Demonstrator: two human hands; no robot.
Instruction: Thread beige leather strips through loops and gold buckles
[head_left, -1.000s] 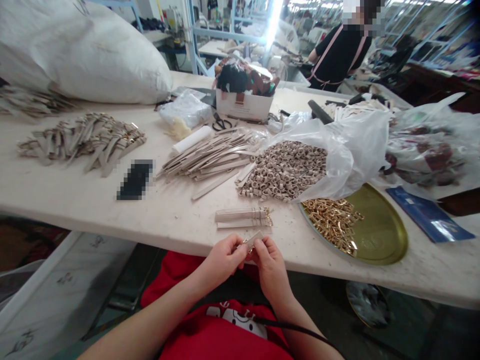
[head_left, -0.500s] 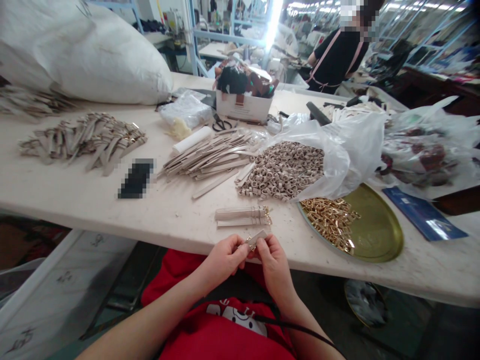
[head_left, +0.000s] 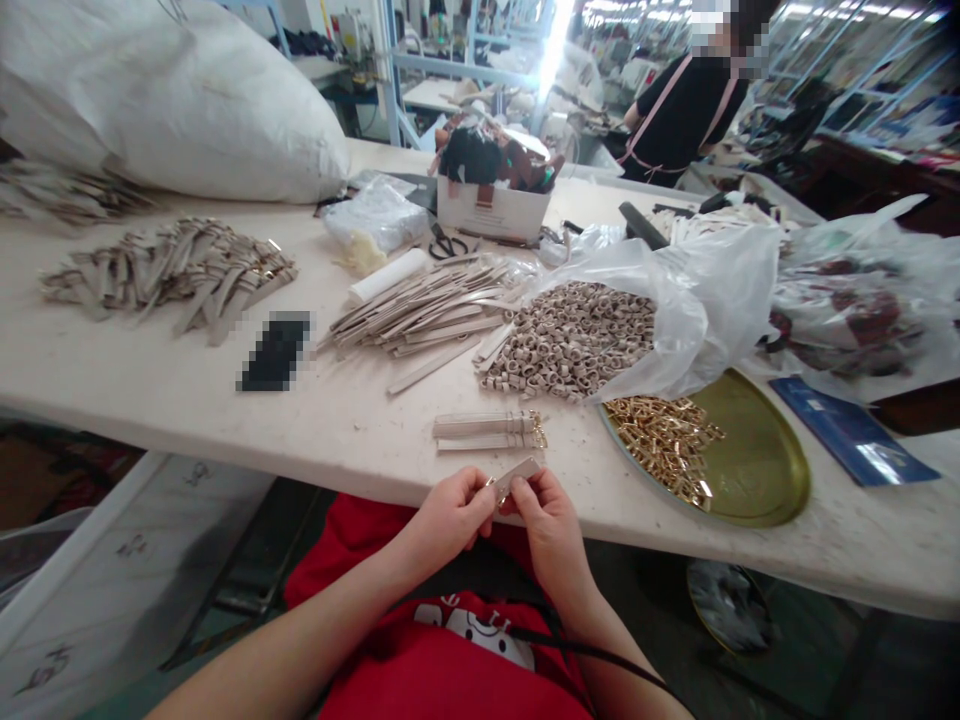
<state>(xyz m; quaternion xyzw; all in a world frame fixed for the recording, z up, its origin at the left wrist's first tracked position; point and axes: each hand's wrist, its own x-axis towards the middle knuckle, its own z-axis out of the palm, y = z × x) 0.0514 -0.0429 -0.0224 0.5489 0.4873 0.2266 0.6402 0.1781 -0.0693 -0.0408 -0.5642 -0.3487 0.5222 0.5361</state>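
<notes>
Just off the table's front edge, my left hand [head_left: 459, 508] and my right hand [head_left: 546, 508] pinch one beige strap [head_left: 517, 474] between them. A gold buckle shows at the strap's left end, by my left fingertips; the fingers partly hide it. Right behind my hands lies a small stack of beige straps [head_left: 484, 431] with gold buckles at their right ends. Farther back are a heap of loose flat strips [head_left: 420, 308] and a pile of small beige loops [head_left: 574, 335] spilling from a clear plastic bag. Gold buckles [head_left: 664, 440] lie in the round tray [head_left: 765, 475] to the right.
Buckled straps [head_left: 169, 270] are heaped at the left, near a dark blurred-out rectangle [head_left: 276, 350]. A large white sack [head_left: 180, 100] stands behind them. Scissors [head_left: 448, 242] lie before a white box [head_left: 491, 210]. A blue packet [head_left: 851, 428] sits at right; a person [head_left: 686, 110] is beyond the table.
The strap between my hands shows a little more of its flat face, with its right end raised slightly. My hands stay in nearly the same place. The view has shifted a little.
</notes>
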